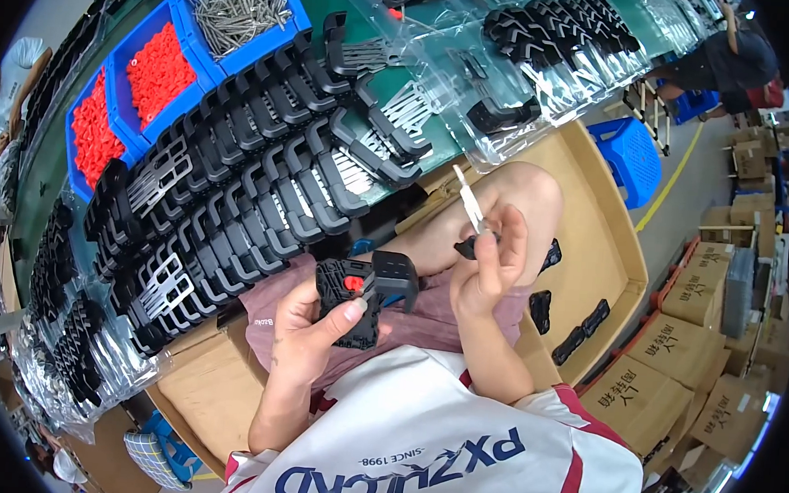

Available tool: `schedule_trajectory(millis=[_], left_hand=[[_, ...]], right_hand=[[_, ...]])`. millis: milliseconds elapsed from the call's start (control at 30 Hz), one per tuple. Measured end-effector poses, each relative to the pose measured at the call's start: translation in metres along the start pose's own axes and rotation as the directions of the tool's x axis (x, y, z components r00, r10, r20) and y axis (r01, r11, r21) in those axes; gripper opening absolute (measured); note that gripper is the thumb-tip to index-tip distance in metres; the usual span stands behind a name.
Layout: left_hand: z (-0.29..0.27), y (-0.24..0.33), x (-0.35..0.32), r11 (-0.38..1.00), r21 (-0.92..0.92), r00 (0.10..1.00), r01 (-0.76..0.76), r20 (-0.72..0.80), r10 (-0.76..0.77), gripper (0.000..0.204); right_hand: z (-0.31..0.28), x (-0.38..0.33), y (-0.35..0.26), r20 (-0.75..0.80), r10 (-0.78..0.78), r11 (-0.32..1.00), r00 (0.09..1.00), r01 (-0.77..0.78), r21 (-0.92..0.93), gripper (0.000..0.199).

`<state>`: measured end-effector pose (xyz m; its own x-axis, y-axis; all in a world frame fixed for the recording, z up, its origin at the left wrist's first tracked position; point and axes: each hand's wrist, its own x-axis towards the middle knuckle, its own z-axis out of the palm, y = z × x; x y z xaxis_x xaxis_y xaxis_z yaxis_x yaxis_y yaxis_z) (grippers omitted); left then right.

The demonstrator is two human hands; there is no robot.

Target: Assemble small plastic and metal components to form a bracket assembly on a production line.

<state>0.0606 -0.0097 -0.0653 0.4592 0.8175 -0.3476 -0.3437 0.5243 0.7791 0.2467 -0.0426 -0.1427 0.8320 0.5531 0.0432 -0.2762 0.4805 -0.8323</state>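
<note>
In my left hand [306,330], the fingers are closed round a black ribbed plastic part [333,283] with a curved black handle piece at its right end. A small red plastic piece [353,283] sits on its upper face, just above my thumb. My right hand [492,275], raised to the right and apart from the left, pinches a slim whitish strip [470,200] with a dark end [476,246]. The strip points up and slightly left. Whether its dark end is a separate part, I cannot tell.
Rows of black handle-shaped parts [262,193] cover the green table beside blue bins [213,75] of red pieces and screws [240,11]. Bagged black parts [561,31] lie farther right. An open cardboard box [608,232] with several black parts stands right of my legs, near a blue stool [630,161].
</note>
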Motion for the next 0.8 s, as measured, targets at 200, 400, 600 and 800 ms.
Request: schedule_trajectory(millis=[200,400,600,800], left_hand=[[-0.007,-0.003,0.003,0.996,-0.083,0.999,0.021,-0.043,-0.024,0.023],[-0.010,-0.003,0.008,0.998,-0.059,0.999,-0.028,-0.028,0.026,0.022],[-0.011,-0.003,0.011,0.997,-0.072,0.999,-0.033,-0.034,0.031,0.021],[-0.013,-0.001,0.012,0.995,-0.086,0.999,-0.044,-0.022,0.042,0.022]], right_hand=[[0.004,0.007,0.023,0.139,0.236,0.954,0.962,-0.256,0.154,0.048],[-0.001,0.011,0.033,0.181,0.479,0.843,0.859,-0.508,0.177,0.039],[-0.004,0.013,0.037,0.219,0.483,0.834,0.848,-0.521,0.180,0.028],[0.009,0.028,0.047,0.190,0.496,0.863,0.847,-0.506,0.007,0.018]])
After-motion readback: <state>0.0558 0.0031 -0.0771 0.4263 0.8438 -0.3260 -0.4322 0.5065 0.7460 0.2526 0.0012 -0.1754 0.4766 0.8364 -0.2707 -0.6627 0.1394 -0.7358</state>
